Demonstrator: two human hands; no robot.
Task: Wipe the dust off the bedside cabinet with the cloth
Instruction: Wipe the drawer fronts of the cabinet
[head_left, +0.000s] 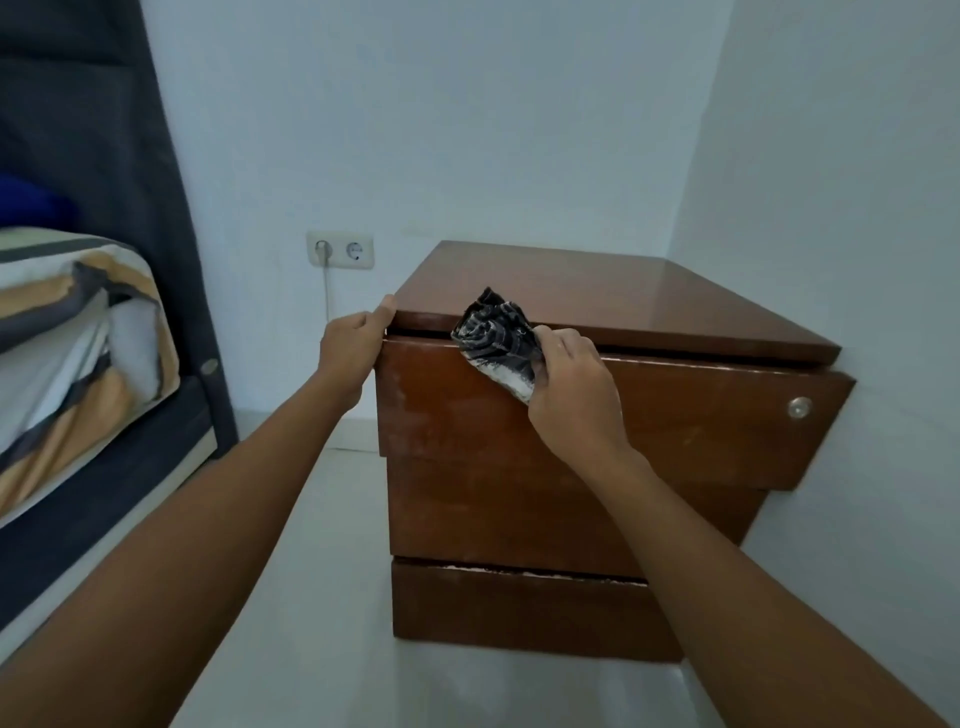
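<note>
A brown wooden bedside cabinet stands in the room's corner, with a glossy top and a top drawer that sits slightly out. My right hand grips a crumpled dark striped cloth and presses it against the drawer's upper front edge, just below the cabinet top. My left hand holds the cabinet's front left corner, thumb on the top edge and fingers curled round the side. Pale dust marks show on the drawer front near its left edge.
A bed with a patterned cover and a dark curtain stands at the left. A double wall socket with a white cable plugged in sits behind the cabinet. A round metal knob is on the drawer's right end. White floor lies between bed and cabinet.
</note>
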